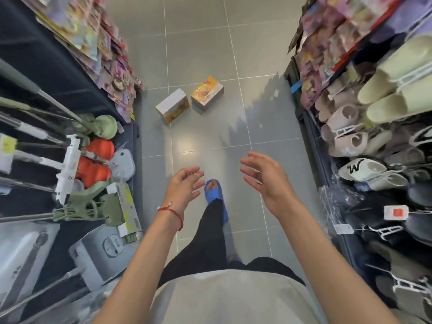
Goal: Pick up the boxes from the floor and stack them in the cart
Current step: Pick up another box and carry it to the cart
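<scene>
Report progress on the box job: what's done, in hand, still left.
Done: nothing shows; no cart is in view. In hand: nothing; the left hand and right hand reach forward, open and empty. Left: the white-topped box and the yellow box, both lying on the floor ahead.

you're standing in a narrow shop aisle with a grey tiled floor [201, 50] — pale grout lines cross it, and a soft patch of light [190, 146] glares off the tiles ahead of you. on your left a dark shelf unit [42, 64] holds mops [106, 126] and colourful packets [102, 43]. on your right another rack [314, 148] carries rows of slippers [350, 127] under hanging packs [327, 43].
</scene>
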{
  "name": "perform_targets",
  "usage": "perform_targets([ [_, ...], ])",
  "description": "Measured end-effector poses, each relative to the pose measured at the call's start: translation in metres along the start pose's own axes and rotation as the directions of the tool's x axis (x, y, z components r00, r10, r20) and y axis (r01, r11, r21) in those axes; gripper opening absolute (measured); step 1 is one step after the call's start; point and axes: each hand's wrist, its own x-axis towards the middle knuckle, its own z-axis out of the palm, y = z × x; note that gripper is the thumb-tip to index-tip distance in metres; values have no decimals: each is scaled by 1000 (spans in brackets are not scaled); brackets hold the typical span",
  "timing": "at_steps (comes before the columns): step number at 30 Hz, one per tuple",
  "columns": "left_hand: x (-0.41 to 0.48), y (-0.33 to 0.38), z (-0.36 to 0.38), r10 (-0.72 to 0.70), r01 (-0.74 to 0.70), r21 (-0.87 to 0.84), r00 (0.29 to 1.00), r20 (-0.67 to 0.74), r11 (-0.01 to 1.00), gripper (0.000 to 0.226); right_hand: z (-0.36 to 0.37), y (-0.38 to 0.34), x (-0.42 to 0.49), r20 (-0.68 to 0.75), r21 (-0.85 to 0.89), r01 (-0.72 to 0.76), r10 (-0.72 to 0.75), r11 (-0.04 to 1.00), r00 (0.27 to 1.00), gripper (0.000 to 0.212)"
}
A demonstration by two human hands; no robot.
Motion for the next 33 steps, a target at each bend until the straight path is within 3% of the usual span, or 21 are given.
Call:
perform_targets([
  [16,239,230,31,14,-12,39,998,-57,999,16,88,-210,242,-25,15,-64,65,998,998,26],
  [27,380,362,96,-101,77,-116,970,-223,990,22,137,-359,420,107,-298,-127,166,946,980,27],
  [33,447,408,101,-159,102,-220,952,-261,970,20,177,-408,495,104,-414,-159,220,896,970,27],
])
